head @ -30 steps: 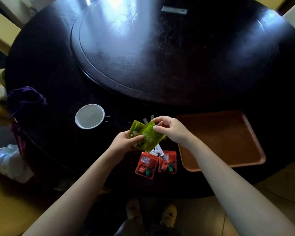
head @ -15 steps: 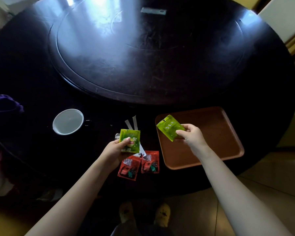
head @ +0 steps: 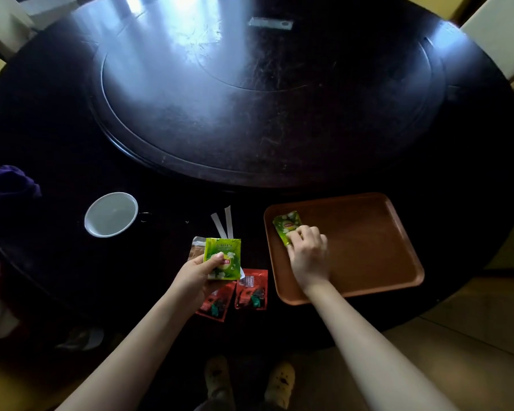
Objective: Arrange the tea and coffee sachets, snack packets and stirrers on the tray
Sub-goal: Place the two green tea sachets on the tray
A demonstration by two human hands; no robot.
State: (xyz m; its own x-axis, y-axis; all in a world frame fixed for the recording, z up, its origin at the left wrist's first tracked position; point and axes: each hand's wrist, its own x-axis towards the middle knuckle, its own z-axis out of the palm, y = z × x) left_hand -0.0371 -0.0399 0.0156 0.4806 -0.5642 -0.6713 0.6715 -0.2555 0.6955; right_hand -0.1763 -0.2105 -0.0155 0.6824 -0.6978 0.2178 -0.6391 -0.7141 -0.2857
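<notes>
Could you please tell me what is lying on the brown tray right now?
One green tea sachet lies in the brown tray's far-left corner, under the right hand's fingertips. The hand covers the sachet's near end; the rest looks bare.

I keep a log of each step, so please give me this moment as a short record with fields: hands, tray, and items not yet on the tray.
left hand: holds one green tea sachet above the table
right hand: presses a second green sachet onto the tray
tray: brown, holds only that sachet
still on table: two red packets, two white stirrers
also there: white cup
</notes>
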